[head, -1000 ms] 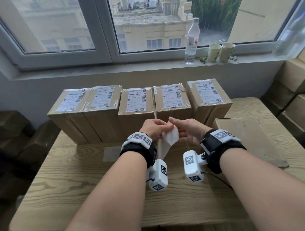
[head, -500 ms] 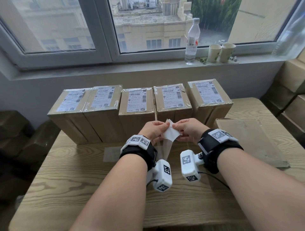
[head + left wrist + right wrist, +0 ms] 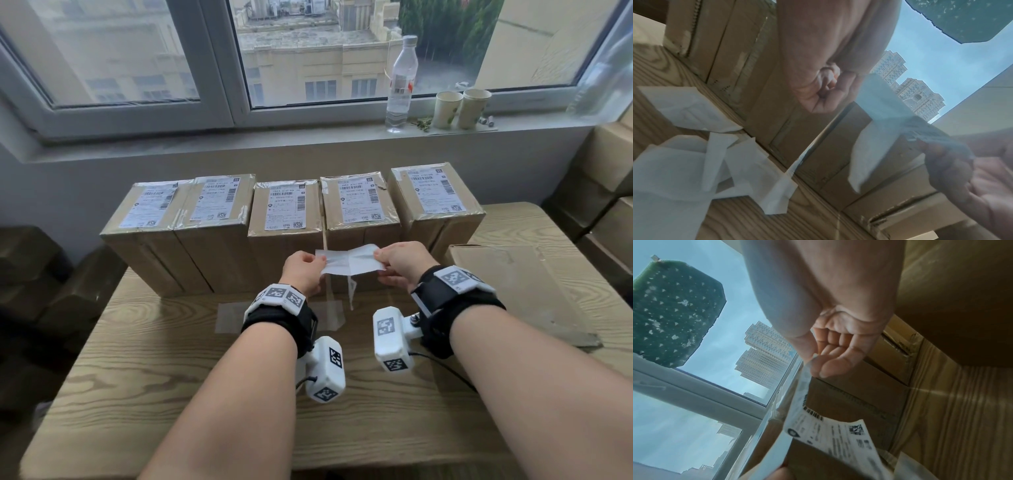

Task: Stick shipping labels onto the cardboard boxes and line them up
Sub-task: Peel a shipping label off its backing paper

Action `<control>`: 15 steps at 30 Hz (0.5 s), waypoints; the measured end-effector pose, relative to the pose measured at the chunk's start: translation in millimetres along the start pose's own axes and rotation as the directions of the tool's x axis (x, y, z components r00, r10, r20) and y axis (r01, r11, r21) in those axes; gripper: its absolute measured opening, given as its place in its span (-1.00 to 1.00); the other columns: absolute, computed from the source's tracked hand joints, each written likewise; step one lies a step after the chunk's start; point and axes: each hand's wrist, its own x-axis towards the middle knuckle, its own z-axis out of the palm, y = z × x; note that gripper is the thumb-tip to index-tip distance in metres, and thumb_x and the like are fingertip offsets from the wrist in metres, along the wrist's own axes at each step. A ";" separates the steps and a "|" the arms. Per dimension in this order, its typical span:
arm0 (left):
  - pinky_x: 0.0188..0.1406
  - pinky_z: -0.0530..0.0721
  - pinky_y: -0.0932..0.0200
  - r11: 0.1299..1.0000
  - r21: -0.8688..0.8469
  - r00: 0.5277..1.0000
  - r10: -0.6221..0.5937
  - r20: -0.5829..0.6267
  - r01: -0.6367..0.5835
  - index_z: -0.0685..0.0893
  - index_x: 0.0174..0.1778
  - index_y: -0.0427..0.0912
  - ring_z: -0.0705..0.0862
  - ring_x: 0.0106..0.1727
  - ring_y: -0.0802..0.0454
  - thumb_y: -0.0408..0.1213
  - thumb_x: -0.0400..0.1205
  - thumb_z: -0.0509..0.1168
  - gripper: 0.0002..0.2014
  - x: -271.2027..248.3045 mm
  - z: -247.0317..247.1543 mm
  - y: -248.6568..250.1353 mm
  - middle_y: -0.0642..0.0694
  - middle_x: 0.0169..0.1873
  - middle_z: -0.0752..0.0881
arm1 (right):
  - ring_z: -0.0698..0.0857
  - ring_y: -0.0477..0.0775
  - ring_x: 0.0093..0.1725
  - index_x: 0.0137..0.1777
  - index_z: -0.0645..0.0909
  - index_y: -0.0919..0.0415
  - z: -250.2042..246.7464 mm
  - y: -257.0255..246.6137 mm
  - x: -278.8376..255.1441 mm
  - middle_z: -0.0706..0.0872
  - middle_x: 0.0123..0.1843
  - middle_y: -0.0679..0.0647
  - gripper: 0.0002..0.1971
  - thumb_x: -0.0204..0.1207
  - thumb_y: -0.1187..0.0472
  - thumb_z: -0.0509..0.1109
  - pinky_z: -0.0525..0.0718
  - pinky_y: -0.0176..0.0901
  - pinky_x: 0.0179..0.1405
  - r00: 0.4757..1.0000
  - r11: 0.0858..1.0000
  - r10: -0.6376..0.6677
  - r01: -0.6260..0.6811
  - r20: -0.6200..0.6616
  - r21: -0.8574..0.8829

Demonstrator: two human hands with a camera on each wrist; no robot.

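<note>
Several brown cardboard boxes point(image 3: 286, 236) stand side by side along the table's far edge, each with a white shipping label point(image 3: 284, 207) on top. In front of the middle boxes I hold a white label point(image 3: 347, 262) stretched flat between both hands. My left hand point(image 3: 317, 266) pinches its left end and my right hand point(image 3: 378, 258) pinches its right end. In the right wrist view, thumb and finger point(image 3: 826, 368) pinch the label point(image 3: 830, 434), whose printed face points down. A thin strip point(image 3: 351, 291) hangs below it. A flat cardboard piece point(image 3: 513, 287) lies at the right.
Peeled translucent backing sheets point(image 3: 229, 317) lie on the wooden table point(image 3: 144, 383) near my left wrist, also seen as backing sheets point(image 3: 684, 162). A water bottle point(image 3: 400, 85) and two paper cups point(image 3: 460, 109) stand on the windowsill. More boxes point(image 3: 609, 192) are stacked at the far right.
My hands were close together with the label bunched between them. They have moved apart and slightly up, and the label is now spread out flat.
</note>
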 end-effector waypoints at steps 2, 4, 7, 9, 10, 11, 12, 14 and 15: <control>-0.59 0.37 0.25 1.000 -0.005 1.000 -0.012 -0.017 0.012 0.58 0.10 -0.26 0.42 -0.52 0.07 -0.21 0.69 0.27 -0.82 2.0 -5.7 -5.8 -0.09 -0.47 0.51 | 0.61 0.03 -0.33 0.07 0.57 0.32 -1.7 0.6 -0.8 0.62 -0.11 0.26 -0.93 0.62 0.38 0.33 0.68 -0.22 -0.54 1.000 1.000 -0.009 0.009 -0.013 0.011; -0.58 0.35 0.24 0.999 -0.018 0.998 -0.034 -0.053 0.033 0.58 0.20 -0.31 0.40 -0.55 0.05 -0.21 0.68 0.28 -0.73 6.2 -13.9 -14.6 -0.08 -0.51 0.50 | 0.60 0.03 -0.33 0.00 0.57 0.32 -3.3 2.4 -1.0 0.59 -0.17 0.22 -0.98 0.62 0.38 0.33 0.66 -0.23 -0.53 1.000 1.000 -0.007 0.007 -0.023 0.012; -0.57 0.33 0.26 0.997 -0.023 0.995 -0.070 -0.075 0.068 0.58 0.23 -0.32 0.39 -0.61 0.07 -0.21 0.66 0.30 -0.69 8.6 -23.8 -25.0 -0.05 -0.58 0.50 | 0.62 0.04 -0.37 -0.17 0.57 0.29 -1.9 3.8 -0.9 0.61 -0.21 0.22 -0.88 0.62 0.37 0.34 0.67 -0.23 -0.58 1.000 0.999 -0.011 0.011 -0.019 -0.034; -0.57 0.33 0.27 0.995 -0.042 0.992 -0.095 -0.080 0.092 0.57 0.22 -0.28 0.38 -0.74 0.14 -0.20 0.66 0.31 -0.71 8.3 -29.1 -28.2 -0.04 -0.60 0.50 | 0.61 0.04 -0.38 -0.04 0.58 0.32 0.5 2.2 -3.0 0.58 -0.25 0.21 -0.96 0.63 0.39 0.31 0.69 -0.22 -0.54 1.000 1.000 0.011 -0.011 -0.028 -0.019; -0.57 0.33 0.28 0.993 -0.047 0.990 -0.109 -0.085 0.105 0.57 0.22 -0.26 0.35 -0.79 0.17 -0.20 0.66 0.31 -0.72 8.5 -31.6 -29.6 -0.03 -0.63 0.51 | 0.60 0.04 -0.38 0.05 0.58 0.34 0.9 1.6 -2.9 0.57 -0.26 0.20 -0.94 0.63 0.40 0.31 0.69 -0.20 -0.47 0.999 1.000 0.010 -0.010 -0.038 -0.017; -0.57 0.32 0.28 0.992 -0.054 0.989 -0.118 -0.094 0.113 0.56 0.22 -0.26 0.33 -0.82 0.18 -0.20 0.66 0.31 -0.72 8.6 -34.4 -30.9 0.00 -0.68 0.51 | 0.60 0.03 -0.37 0.13 0.59 0.37 1.4 1.6 -2.9 0.57 -0.26 0.20 -0.87 0.62 0.40 0.32 0.69 -0.18 -0.41 0.999 1.000 0.003 -0.005 -0.046 -0.025; -0.56 0.30 0.28 0.992 -0.060 0.988 -0.119 -0.098 0.114 0.56 0.23 -0.28 0.31 -0.83 0.18 -0.20 0.65 0.31 -0.71 9.8 -37.4 -32.5 0.02 -0.74 0.50 | 0.60 0.03 -0.36 0.18 0.60 0.40 2.0 1.5 -2.3 0.57 -0.26 0.20 -0.82 0.62 0.39 0.32 0.69 -0.17 -0.37 0.999 0.999 -0.007 0.005 -0.049 -0.034; -0.54 0.29 0.28 0.990 -0.071 0.986 -0.129 -0.105 0.122 0.56 0.23 -0.28 0.30 -0.84 0.18 -0.22 0.65 0.31 -0.70 12.6 -42.6 -36.7 0.05 -0.81 0.48 | 0.60 0.02 -0.36 0.24 0.58 0.44 3.9 1.4 -2.8 0.57 -0.26 0.19 -0.77 0.63 0.39 0.32 0.69 -0.16 -0.31 0.999 0.999 -0.011 0.009 -0.050 -0.046; -0.54 0.29 0.28 0.989 -0.070 0.984 -0.140 -0.106 0.133 0.55 0.22 -0.26 0.29 -0.85 0.18 -0.22 0.65 0.31 -0.73 13.0 -45.1 -38.6 0.05 -0.81 0.47 | 0.60 0.02 -0.36 0.27 0.57 0.44 5.3 1.2 -2.6 0.57 -0.26 0.19 -0.75 0.63 0.38 0.31 0.70 -0.15 -0.29 0.999 0.999 -0.007 0.004 -0.048 -0.049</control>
